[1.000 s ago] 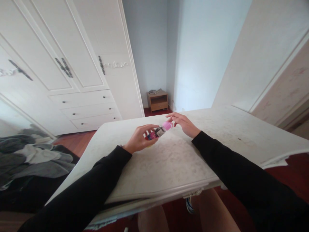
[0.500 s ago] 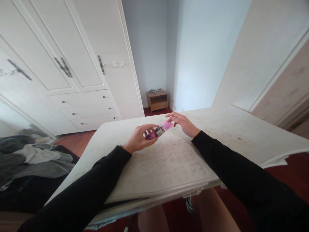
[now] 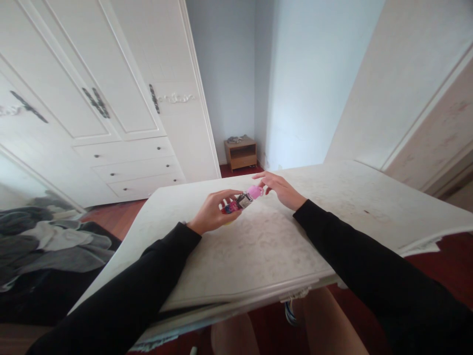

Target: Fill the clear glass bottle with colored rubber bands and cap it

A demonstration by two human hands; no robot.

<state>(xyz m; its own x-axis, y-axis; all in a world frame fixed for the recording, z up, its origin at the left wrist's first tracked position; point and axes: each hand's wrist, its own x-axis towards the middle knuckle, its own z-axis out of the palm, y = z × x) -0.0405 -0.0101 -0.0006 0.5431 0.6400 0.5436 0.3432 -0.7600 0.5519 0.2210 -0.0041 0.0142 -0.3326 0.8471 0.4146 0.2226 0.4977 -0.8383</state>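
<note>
My left hand [image 3: 213, 213] is wrapped around a small bottle [image 3: 244, 200] with a dark, colourful label and a pink cap [image 3: 254, 192]. The bottle is tilted, its cap end pointing up and to the right over the white table. Beside the cap is my right hand [image 3: 279, 189], with its fingers apart and the index finger stretched out past the top of the cap. Its fingertips are at or very close to the cap; whether they touch it I cannot tell. A bit of something yellow [image 3: 229, 223] shows below my left hand, mostly hidden.
Both forearms reach over the white table [image 3: 258, 261]. A heap of grey and dark clothes [image 3: 55, 246] lies to the left. Beyond the table stand a white wardrobe [image 3: 136, 118] and a small wooden nightstand [image 3: 242, 154]. A small dark mark [image 3: 366, 212] is on the table at right.
</note>
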